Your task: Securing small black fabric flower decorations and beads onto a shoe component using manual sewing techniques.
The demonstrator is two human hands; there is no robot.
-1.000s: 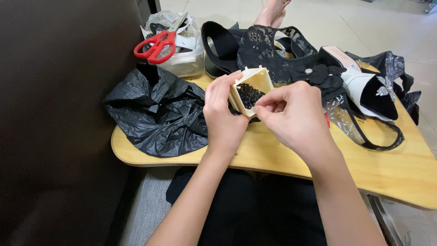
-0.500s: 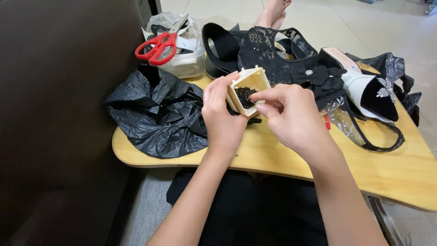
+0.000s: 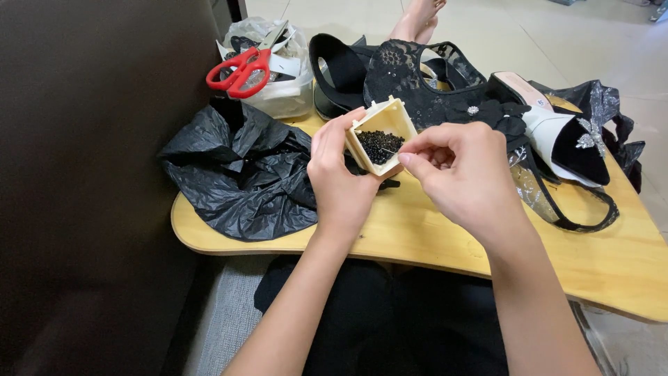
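Cream bead box (image 3: 385, 132), one of its kind, tilts in the grasping left hand (image 3: 341, 182) above the wooden table (image 3: 431, 230), open mouth facing the camera, black beads (image 3: 378, 145) inside. Right hand (image 3: 463, 174) pinches one thin needle (image 3: 391, 150) pointing into it.

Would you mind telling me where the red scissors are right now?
In the head view, the red scissors lie at upper left on a clear bag, behind the black plastic bag.

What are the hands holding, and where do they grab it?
The left hand grips a small cream box of black beads by its side. The right hand pinches a thin needle at its end.
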